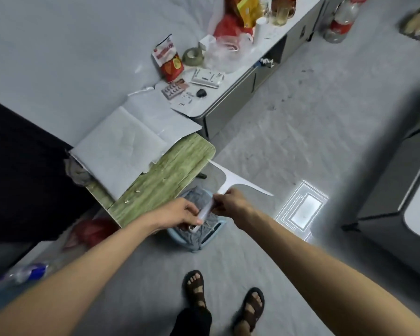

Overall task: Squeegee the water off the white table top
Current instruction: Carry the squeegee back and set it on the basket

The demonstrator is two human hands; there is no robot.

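A white T-shaped squeegee (230, 177) hangs over the floor just off the right corner of a green wood-patterned table (170, 175). Its blade runs slantwise, and its pale tubular handle (205, 214) points back toward me. My right hand (230, 202) pinches the handle near the blade's stem. My left hand (180, 214) grips the handle's lower end. The long white table top (230, 83) lies farther back along the wall, covered with clutter. A few water drops (131, 196) sit on the green table.
Under my hands a blue basin (180, 238) holds a grey cloth (199, 229). White plastic sheets (121, 151) cover the green table's rear half. Snack bags, a tape roll and bottles crowd the white top. A grey cabinet (398, 190) stands on the right. My sandalled feet (223, 301) are on the grey floor.
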